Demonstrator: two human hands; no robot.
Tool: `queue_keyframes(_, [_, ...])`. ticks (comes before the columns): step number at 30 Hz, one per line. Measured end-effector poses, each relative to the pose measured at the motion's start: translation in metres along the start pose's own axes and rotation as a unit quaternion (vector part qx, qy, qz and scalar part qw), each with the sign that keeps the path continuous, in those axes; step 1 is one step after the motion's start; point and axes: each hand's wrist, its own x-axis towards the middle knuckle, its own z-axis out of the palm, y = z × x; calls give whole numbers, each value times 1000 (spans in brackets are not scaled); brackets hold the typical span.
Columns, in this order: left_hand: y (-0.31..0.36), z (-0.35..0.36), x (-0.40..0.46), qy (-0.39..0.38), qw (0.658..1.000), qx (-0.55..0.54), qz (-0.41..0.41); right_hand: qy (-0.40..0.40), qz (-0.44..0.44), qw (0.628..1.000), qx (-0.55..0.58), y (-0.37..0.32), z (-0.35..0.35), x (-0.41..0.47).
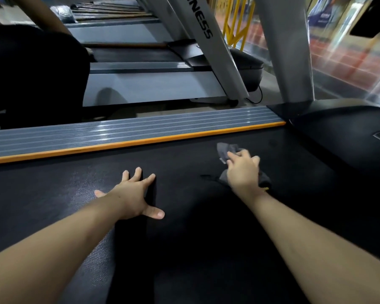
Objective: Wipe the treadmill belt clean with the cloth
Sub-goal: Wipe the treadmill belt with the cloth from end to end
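The black textured treadmill belt fills the lower part of the head view. My left hand lies flat on it with fingers spread, left of centre. A dark grey cloth lies bunched on the belt near the front motor cover. My right hand presses down on the cloth with fingers mostly straight; cloth shows beyond the fingertips and beside the wrist. Most of the cloth is hidden under the palm.
A ribbed grey side rail with an orange edge strip borders the belt's far side. The black motor cover and a silver upright stand at right. Another treadmill lies beyond, with a person in dark clothing at upper left.
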Motion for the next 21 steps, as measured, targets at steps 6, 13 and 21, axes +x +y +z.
queue_keyframes(6, [0,0,-1,8,1000,4,4,-82,-265,950,142,-111,0,-96])
queue_keyframes(13, [-1,1,-1,4,1000,0,4,7,-32,999,-5,41,-14,5])
queue_keyframes(21, [0,1,-3,6,1000,2,-1,-34,-235,967,94,-73,0,-89])
